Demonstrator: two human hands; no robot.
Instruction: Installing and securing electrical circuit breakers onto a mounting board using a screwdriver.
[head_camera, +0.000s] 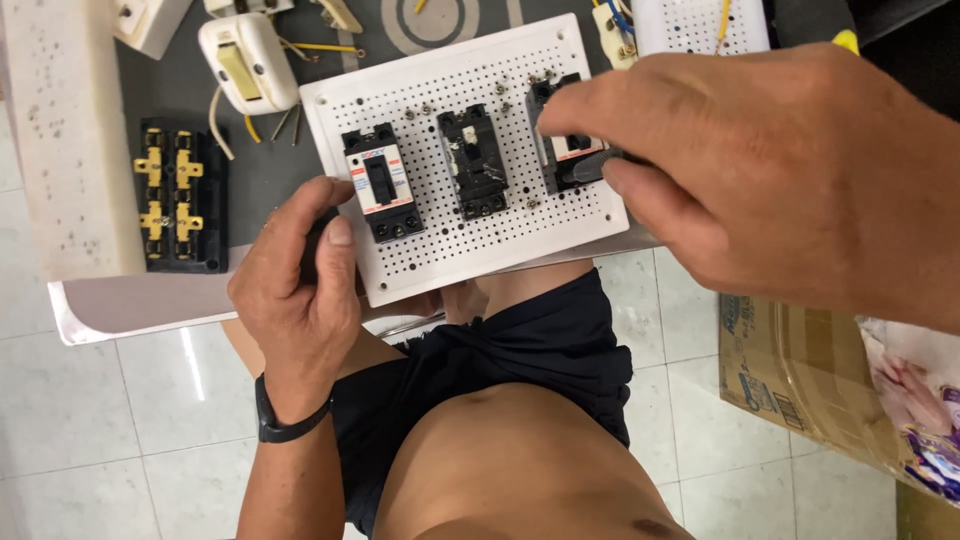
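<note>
I watched the left hand (300, 290) grip the near left corner of the white perforated board (470, 215), thumb on top and fingers curled under its edge, so it was closed on the board. The right hand (760, 170) had its fingers pinched shut on a dark tool handle (590, 165), held against the rightmost of 3 black circuit breakers (560, 150); I could not tell what kind of tool it was. The middle breaker (472, 162) sat just left of those fingertips, and the left breaker (383, 182) with its white label stood just beyond the left thumb. The board lay on the dark worktop (265, 170), overhanging its near edge. Well left of the left fingers sat a black terminal block (182, 195) with brass contacts, and beyond it a cream switch (247, 62).
</note>
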